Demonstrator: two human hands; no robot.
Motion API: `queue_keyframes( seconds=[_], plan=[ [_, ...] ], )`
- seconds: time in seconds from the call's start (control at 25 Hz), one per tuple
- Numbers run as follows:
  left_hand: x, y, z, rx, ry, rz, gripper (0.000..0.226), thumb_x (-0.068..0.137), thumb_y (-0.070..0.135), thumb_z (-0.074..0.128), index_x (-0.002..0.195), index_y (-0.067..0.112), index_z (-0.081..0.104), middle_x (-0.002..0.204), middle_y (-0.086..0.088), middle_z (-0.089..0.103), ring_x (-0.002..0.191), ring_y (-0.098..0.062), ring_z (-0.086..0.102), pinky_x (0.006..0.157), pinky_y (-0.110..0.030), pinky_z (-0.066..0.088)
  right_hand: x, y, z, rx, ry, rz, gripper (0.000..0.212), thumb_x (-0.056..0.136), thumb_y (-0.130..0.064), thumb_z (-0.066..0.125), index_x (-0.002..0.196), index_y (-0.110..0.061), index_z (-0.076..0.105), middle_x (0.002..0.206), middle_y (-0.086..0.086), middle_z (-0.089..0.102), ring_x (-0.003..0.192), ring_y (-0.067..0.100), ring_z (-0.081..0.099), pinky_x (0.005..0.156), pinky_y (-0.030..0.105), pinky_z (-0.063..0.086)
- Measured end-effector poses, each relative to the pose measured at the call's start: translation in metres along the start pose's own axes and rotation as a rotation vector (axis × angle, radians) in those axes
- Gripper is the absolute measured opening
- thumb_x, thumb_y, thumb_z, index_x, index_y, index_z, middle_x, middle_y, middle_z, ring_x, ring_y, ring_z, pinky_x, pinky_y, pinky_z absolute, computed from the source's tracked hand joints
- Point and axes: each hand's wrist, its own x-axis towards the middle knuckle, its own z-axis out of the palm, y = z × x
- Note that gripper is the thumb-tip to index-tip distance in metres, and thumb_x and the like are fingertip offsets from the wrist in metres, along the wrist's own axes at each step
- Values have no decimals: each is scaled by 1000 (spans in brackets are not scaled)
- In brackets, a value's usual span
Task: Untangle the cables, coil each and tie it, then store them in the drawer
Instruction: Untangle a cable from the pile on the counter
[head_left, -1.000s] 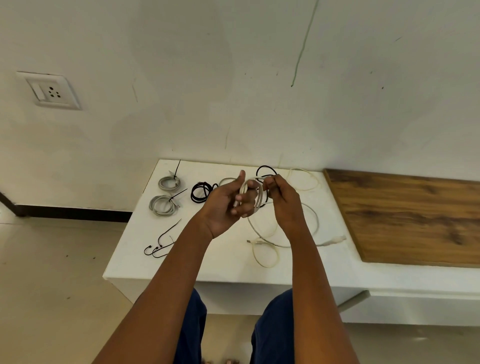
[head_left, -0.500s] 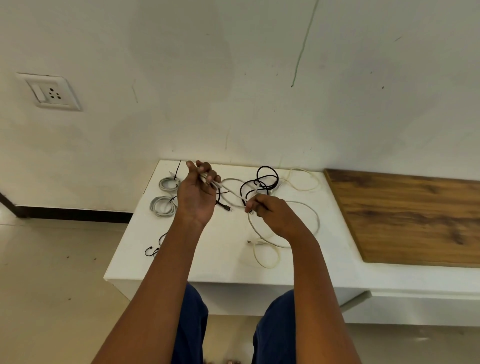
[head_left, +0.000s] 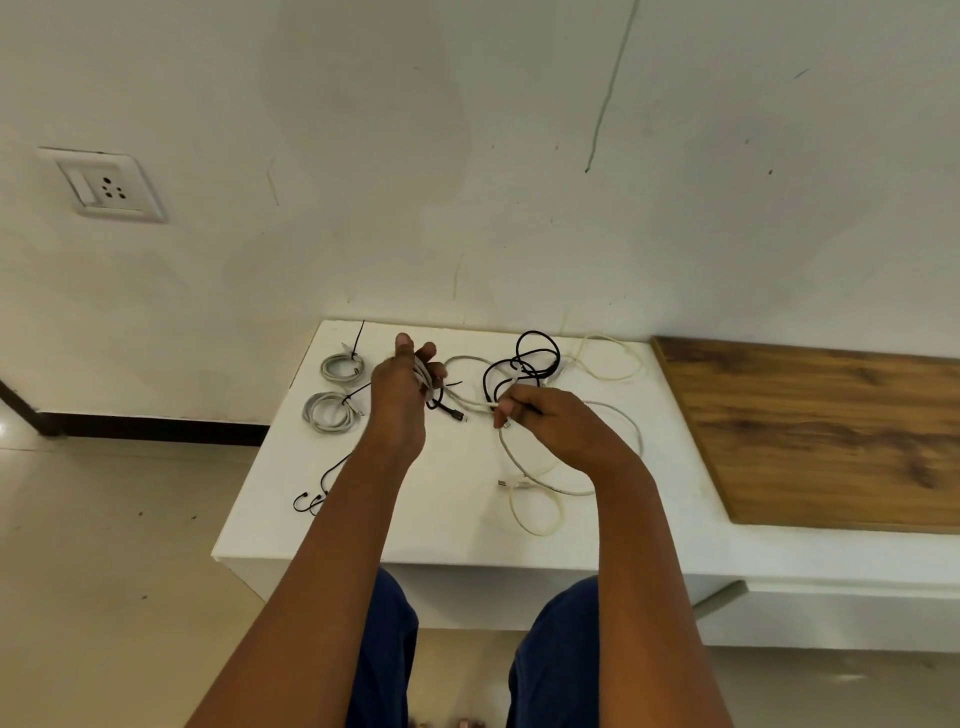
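Observation:
My left hand (head_left: 402, 395) grips a small bundle of white cable loops above the white table (head_left: 363, 530). A white cable (head_left: 470, 400) runs from it to my right hand (head_left: 540, 421), which pinches that cable near its plug end. A loose black cable (head_left: 524, 361) lies tangled just behind my right hand. More white cable (head_left: 540, 512) loops across the table under my right wrist. Two grey coils, each tied, lie at the back left: one coil (head_left: 340, 366) farther, the other coil (head_left: 327, 410) nearer. Another black cable end (head_left: 452, 413) hangs below my left hand.
Thin black ties (head_left: 311, 501) lie near the table's left edge. A cream cable loop (head_left: 613, 358) rests at the back by the wall. A wooden panel (head_left: 821, 431) covers the surface to the right. A wall socket (head_left: 104, 187) sits upper left. My knees are under the table's front edge.
My hands have drawn apart: the left went left and up with the white loops, the right dropped slightly, stretching the white cable between them. The black cable now lies exposed on the table.

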Motion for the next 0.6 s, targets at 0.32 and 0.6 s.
queue_keyframes(
  seconds=[0.32, 0.6],
  plan=[
    [-6, 34, -14, -908, -367, -376, 15, 73, -1, 36, 78, 7, 48, 53, 0, 46, 37, -9, 40, 55, -18, 32, 3, 19, 8, -57, 59, 228, 29, 99, -31, 39, 80, -25, 61, 103, 9, 67, 90, 23, 58, 78, 32, 40],
    [-8, 34, -3, -847, -253, -206, 21, 83, -5, 35, 71, 11, 42, 59, 2, 41, 43, -11, 40, 62, -22, 33, -1, 10, 2, 77, -14, 199, 29, 99, -28, 43, 77, -24, 62, 105, 21, 63, 76, 18, 48, 73, 22, 40]
  ],
)
